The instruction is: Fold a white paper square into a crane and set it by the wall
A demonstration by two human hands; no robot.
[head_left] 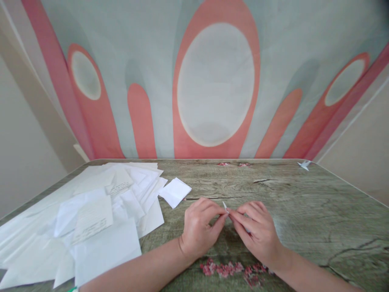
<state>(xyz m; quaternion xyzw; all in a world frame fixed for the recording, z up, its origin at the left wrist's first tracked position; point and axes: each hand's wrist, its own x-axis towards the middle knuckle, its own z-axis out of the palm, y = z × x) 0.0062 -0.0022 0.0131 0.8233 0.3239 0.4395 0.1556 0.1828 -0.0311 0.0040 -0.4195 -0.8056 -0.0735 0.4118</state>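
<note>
A small piece of folded white paper (225,205) is pinched between my two hands, its narrow pointed tip sticking up above the fingertips. My left hand (201,226) is closed, thumb and forefinger pressed together on the paper. From the other side my right hand (257,228) also grips it with thumb and fingers, and most of the paper is hidden behind them. Just beyond my left hand lies a small stack of square white paper (175,192).
Many loose white sheets (106,255), some with lines of writing, overlap across the left of the wood-patterned table (322,219). A small folded paper crane (304,165) sits near the far right corner. Behind the table hangs a grey-green and coral patterned cloth (161,121).
</note>
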